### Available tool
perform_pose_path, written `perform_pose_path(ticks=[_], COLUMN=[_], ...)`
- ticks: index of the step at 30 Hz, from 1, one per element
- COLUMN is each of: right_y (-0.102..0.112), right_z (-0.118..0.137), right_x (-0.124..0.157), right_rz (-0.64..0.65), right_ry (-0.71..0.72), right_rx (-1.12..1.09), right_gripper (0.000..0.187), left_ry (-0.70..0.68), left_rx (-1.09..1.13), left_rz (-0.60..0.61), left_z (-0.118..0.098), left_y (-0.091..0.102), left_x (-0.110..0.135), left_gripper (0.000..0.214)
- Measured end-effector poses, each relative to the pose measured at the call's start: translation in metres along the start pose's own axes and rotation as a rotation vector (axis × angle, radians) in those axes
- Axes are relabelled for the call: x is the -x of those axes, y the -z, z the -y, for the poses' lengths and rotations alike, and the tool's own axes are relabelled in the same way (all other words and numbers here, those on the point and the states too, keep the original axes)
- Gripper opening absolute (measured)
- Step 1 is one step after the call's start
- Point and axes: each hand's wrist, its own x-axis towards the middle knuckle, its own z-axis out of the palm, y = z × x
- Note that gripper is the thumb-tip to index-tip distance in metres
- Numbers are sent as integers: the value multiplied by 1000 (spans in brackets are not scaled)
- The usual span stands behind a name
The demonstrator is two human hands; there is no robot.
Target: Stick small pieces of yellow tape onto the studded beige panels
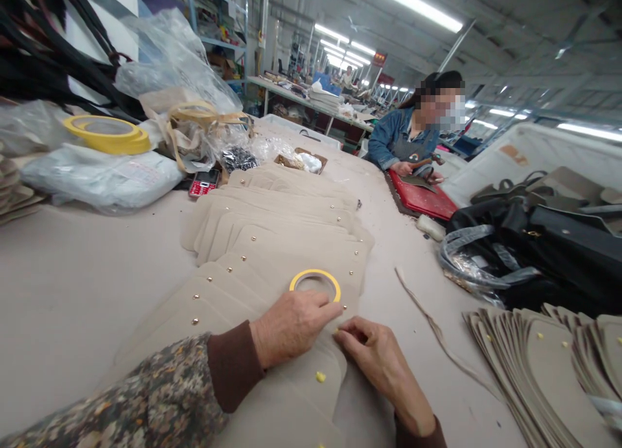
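My left hand (pixel 294 325) is closed on the near side of a roll of yellow tape (pixel 315 274), over a row of overlapping beige panels (pixel 282 247). Small metal studs dot these panels near their edges. Just to the right, my right hand (pixel 379 354) pinches at the edge of a near panel, and a tiny piece of yellow tape (pixel 336 331) shows at its fingertips. Another bit of yellow tape (pixel 320 376) sticks to a panel below my hands. My left fingertips are partly hidden behind the hand.
Stacked beige panels (pixel 529 370) stand at the right, below black bags (pixel 544 247). A thin strip (pixel 437 331) lies on the table (pixel 403 383). At left are more tape rolls (pixel 109 134), plastic bags (pixel 102 176) and a red phone (pixel 204 184). A co-worker (pixel 408 137) works at a red pad (pixel 422 199).
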Motion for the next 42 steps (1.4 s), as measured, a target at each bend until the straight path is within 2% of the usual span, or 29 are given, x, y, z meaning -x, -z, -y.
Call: perform_pose_path(ticks=[2, 4, 6, 9, 13, 20, 23, 28, 30, 33, 35, 37, 40, 42], right_y=[-2, -5, -8, -10, -13, -18, -19, -20, -18, -11, -5, -1, 0, -1], right_z=[1, 4, 9, 14, 15, 16, 19, 29, 25, 9, -5, -15, -21, -21], right_x=[4, 5, 5, 4, 2, 2, 4, 3, -2, -12, -18, -21, -25, -27], right_rz=[-124, -255, -339, -408, -426, -572, -555, -360, -342, -346, -277, -186, -112, -95], right_ry=[101, 270, 443, 610, 647, 631, 530, 72, -50, -200, -254, -249, -215, -216], right_rx=[-109, -175, -163, -69, 42, 137, 38, -438, -550, -595, -597, -572, -496, -437], right_gripper=[18, 18, 17, 17, 15, 15, 13, 19, 24, 32, 36, 39, 39, 38], left_ry=[-12, -33, -54, -61, -4, 47, 66, 16, -11, -9, 24, 49, 76, 93], left_rx=[75, 155, 218, 262, 252, 213, 126, -15, -16, -44, -118, -190, -208, -193], left_rz=[-68, -159, -225, -235, -201, -175, -173, -269, -312, -296, -233, -139, -1, 36], left_z=[2, 3, 3, 1, -4, -7, -7, -10, -13, -13, -10, -5, 2, 4], left_y=[-4, -9, -13, -15, -12, -6, -6, -5, -4, -5, -9, -14, -21, -24], left_x=[2, 4, 5, 6, 4, 1, -1, -3, -3, -2, -3, -5, -6, -7], left_gripper=[22, 31, 39, 38, 29, 14, 15, 24, 27, 26, 24, 20, 13, 10])
